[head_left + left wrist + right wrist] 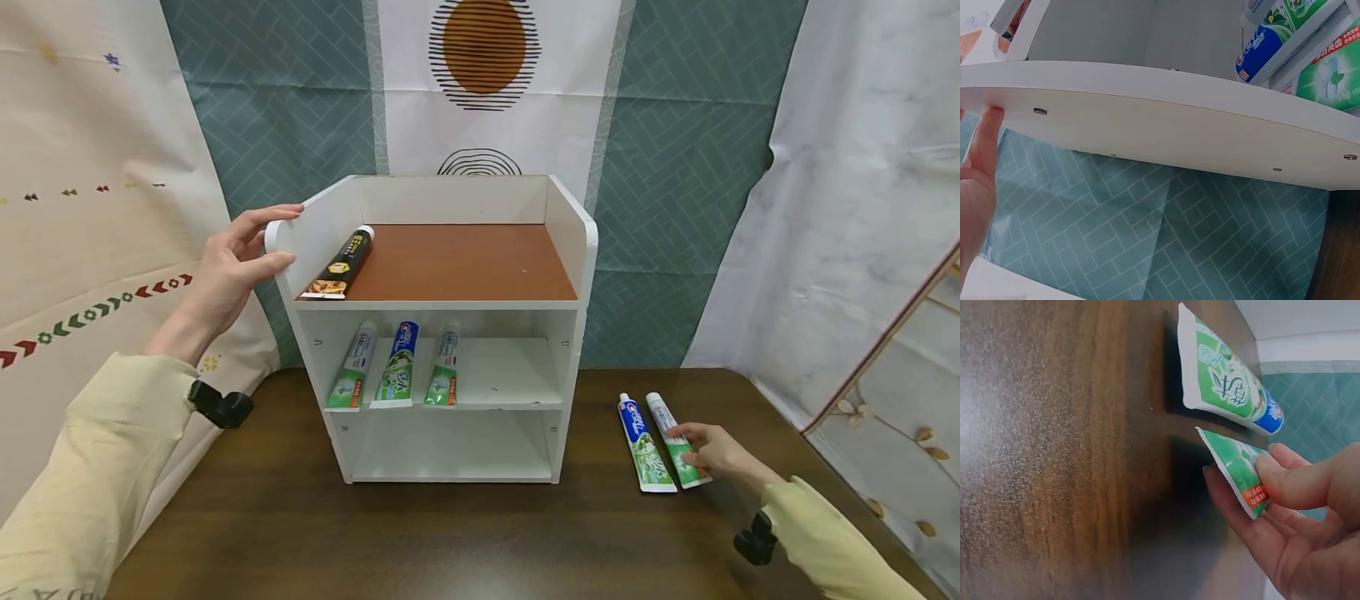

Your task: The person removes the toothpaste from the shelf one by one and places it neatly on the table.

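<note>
My left hand grips the upper left side panel of a small white shelf, thumb low and fingers over its edge. On the right, my right hand pinches a white and green toothpaste tube near its flat end, which is tilted off the table in the right wrist view. Just left of it lies a blue and green toothpaste tube. A black toothpaste tube lies on the brown top board. Three tubes rest on the middle shelf: a green-white one, a blue-green one and another green-white one.
The shelf stands on a dark wooden table. Below the middle shelf is a bottom compartment. A teal patterned cloth hangs behind, with pale cloths at both sides.
</note>
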Demonstrator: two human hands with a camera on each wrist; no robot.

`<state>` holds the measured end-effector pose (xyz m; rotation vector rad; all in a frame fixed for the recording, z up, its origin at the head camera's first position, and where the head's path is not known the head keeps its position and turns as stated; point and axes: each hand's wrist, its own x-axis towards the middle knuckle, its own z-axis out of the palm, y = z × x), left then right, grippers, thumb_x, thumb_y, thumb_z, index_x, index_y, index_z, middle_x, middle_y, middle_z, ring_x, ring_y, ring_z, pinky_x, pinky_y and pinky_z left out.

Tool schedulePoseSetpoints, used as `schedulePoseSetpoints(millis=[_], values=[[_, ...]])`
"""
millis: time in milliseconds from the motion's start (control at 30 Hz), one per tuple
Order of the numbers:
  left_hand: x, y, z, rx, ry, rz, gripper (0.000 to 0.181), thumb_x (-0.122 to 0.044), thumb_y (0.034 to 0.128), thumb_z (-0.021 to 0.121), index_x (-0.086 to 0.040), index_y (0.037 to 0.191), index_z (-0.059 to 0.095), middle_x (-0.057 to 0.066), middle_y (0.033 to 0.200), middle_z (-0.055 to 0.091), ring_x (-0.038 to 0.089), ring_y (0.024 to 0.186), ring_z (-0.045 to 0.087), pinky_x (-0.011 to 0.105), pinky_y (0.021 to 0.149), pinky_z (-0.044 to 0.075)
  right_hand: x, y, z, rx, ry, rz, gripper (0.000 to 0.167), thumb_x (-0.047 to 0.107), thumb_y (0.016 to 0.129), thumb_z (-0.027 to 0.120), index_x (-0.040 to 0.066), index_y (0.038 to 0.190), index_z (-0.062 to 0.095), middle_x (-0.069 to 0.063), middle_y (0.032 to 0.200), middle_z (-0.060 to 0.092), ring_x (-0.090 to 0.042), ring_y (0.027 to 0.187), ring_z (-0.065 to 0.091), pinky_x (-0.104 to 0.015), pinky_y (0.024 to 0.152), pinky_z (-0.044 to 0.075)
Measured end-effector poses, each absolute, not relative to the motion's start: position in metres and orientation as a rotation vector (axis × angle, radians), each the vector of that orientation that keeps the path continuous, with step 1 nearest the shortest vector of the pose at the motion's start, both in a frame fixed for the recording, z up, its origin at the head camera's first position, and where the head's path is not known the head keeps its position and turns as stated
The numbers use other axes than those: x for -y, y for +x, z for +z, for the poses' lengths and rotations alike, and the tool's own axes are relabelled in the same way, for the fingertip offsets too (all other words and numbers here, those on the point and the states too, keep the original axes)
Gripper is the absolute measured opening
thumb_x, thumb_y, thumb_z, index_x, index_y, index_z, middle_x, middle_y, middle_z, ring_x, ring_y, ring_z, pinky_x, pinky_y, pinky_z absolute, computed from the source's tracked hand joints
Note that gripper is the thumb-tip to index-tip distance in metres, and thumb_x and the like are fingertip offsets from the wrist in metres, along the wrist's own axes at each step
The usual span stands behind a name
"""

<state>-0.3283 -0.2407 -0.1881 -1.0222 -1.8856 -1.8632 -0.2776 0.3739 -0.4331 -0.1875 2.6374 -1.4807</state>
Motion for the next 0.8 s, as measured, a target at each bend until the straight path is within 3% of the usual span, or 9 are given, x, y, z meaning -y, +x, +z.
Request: schedulePoseSetpoints(millis=[267, 667, 800], values=[[0.240, -0.329, -0.188, 1.879, -1.028, -1.870, 0.045, 0.012, 0.0822, 0.054, -0.006, 0.124, 0.054, 0.010, 0.136, 0.037, 0.029, 0.117, 0.033, 0.025, 0.077, 0.044, -0.373, -0.281, -0.438, -2.793, -0.240, -1.267, 0.033, -0.013, 0.073, 0.060, -0.012, 0.106, 0.055, -0.020, 0.091, 0.054, -0.026, 0.075, 0.049, -0.032, 0.056, 0.043], [0.240, -0.329, -0.187, 1.895, -1.000, -1.863, 0.045, 0.010, 0.0828, 0.056, -0.008, 0.124, 0.054, 0.010, 0.136, 0.036, 0.029, 0.116, 0.033, 0.026, 0.080, 0.042, -0.379, -0.285, -0.442, -2.911, -0.418, -1.178, 0.035, -0.012, 0.068, 0.068, -0.011, 0.102, 0.058, -0.024, 0.096, 0.057, -0.035, 0.086, 0.051, -0.031, 0.064, 0.042], [0.240, -0.329, -0.188, 1.897, -0.997, -1.870, 0.045, 0.009, 0.0829, 0.056, -0.008, 0.124, 0.054, 0.010, 0.136, 0.036, 0.028, 0.117, 0.033, 0.026, 0.080, 0.042, -0.381, -0.285, -0.446, -2.851, -0.463, -1.273, 0.037, -0.011, 0.069, 0.069, -0.015, 0.103, 0.056, -0.026, 0.097, 0.056, -0.033, 0.080, 0.053, -0.028, 0.061, 0.045]])
